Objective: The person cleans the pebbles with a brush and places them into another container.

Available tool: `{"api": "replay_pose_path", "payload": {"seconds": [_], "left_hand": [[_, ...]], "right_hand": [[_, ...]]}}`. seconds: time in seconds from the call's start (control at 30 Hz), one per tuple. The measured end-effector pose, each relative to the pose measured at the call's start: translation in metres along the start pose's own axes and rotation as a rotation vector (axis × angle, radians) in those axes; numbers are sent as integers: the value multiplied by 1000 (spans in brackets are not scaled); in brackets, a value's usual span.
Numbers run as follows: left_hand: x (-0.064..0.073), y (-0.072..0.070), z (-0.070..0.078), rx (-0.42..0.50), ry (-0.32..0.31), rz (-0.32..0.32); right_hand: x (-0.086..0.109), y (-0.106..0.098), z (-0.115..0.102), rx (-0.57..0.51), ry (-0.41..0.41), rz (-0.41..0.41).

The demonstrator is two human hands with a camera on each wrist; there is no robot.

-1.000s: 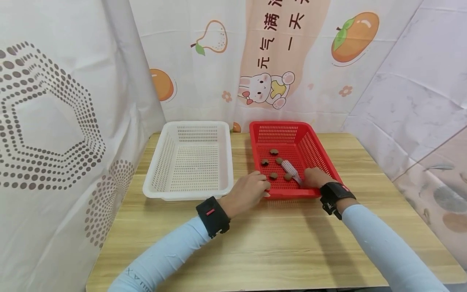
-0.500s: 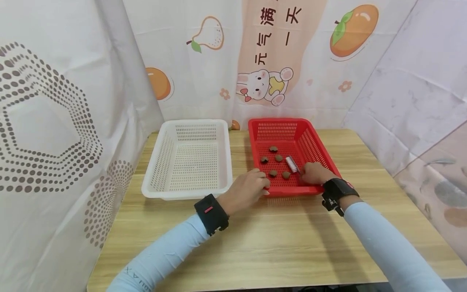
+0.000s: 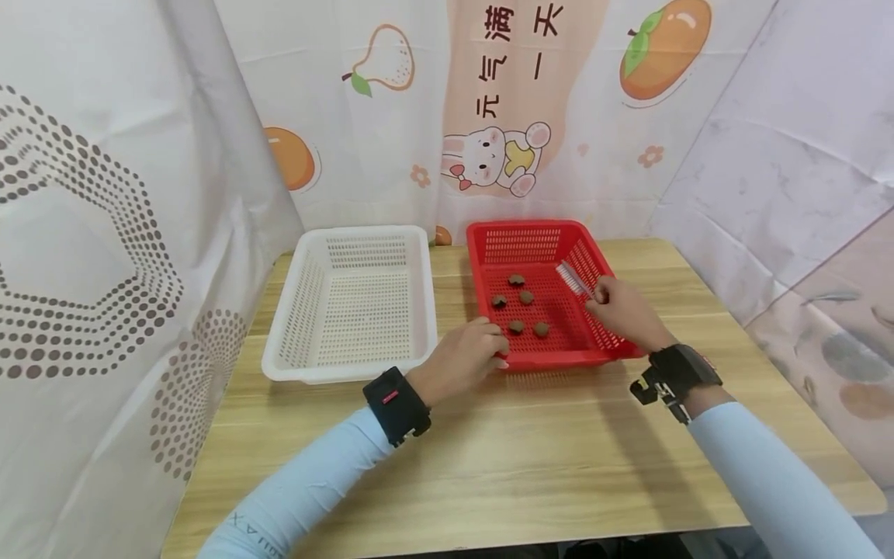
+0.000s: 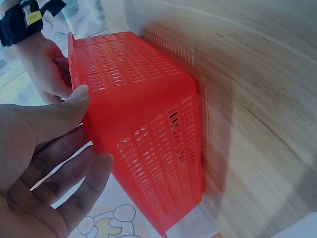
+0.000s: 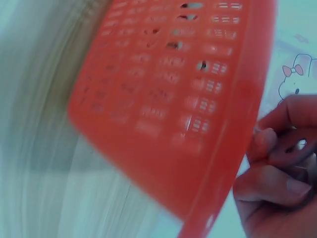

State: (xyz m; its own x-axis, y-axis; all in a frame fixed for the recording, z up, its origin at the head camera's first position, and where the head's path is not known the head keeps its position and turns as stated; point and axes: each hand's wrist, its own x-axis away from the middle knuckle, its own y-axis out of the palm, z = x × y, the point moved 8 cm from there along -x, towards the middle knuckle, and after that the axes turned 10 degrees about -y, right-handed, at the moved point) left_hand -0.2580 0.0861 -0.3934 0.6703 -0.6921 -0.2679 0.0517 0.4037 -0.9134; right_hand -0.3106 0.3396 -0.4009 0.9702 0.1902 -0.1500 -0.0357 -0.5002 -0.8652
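Observation:
In my right hand [image 3: 628, 313] I grip a brush [image 3: 574, 279] by its handle; the white bristles slant up and left above the red basket's right side. The handle's end [image 5: 295, 148], with a hole in it, shows between the curled fingers in the right wrist view. My left hand [image 3: 459, 359] pinches the near left corner of the red basket [image 3: 552, 359], thumb [image 4: 74, 106] at the rim. Several small brown rounded pieces [image 3: 526, 297] lie on the basket floor, some with dark hollows; their kind is unclear.
A white plastic basket [image 3: 426, 310] stands left of the red one on the wooden table [image 3: 531, 466]. Behind hangs a printed curtain [image 3: 391, 155], with further cloth at the left and right sides.
The brush has risen from the red basket's floor and moved right and away with my right hand. The brown pieces stay in place. My left hand keeps its place at the corner.

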Motion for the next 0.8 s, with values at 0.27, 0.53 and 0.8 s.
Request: {"api": "replay_pose_path", "payload": {"seconds": [0.27, 0.53, 0.8], "left_hand": [[-3, -2, 2, -17, 63, -40], [-21, -29, -8, 9, 173, -93], [-43, -50, -21, -17, 83, -102]], "right_hand": [[33, -23, 13, 50, 17, 179], [43, -24, 17, 84, -31, 259], [47, -24, 19, 72, -11, 316]]}}
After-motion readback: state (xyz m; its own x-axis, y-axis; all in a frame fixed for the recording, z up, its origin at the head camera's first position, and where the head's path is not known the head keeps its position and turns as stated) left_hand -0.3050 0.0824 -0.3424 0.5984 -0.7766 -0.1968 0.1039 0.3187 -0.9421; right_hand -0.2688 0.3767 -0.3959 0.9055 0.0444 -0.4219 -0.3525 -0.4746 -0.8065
